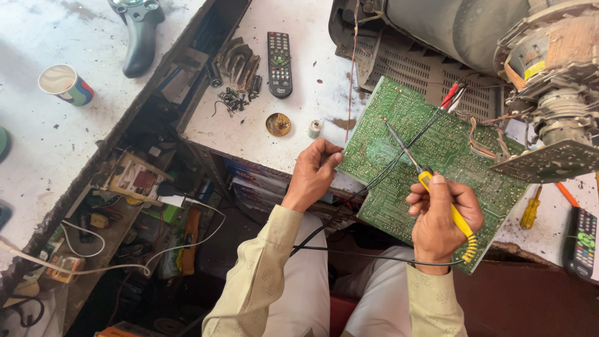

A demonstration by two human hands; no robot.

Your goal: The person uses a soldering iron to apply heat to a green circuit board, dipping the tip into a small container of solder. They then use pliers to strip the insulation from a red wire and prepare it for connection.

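Note:
A large green circuit board [437,156] lies tilted, solder side up, over the edge of a white workbench [306,81]. My left hand [314,171] grips the board's left edge. My right hand [442,215] holds a yellow-handled soldering iron [437,190], its thin metal tip resting on the board near the upper middle. A black cord runs from the iron across my lap. Red and black probe leads [450,97] lie on the board's upper right.
An opened tube television [499,43] stands at the back right. On the bench are a black remote [279,62], a small round tin [277,124], loose screws, a yellow screwdriver [530,209] and another remote [582,240]. A paper cup [64,83] sits left; cluttered shelves lie below.

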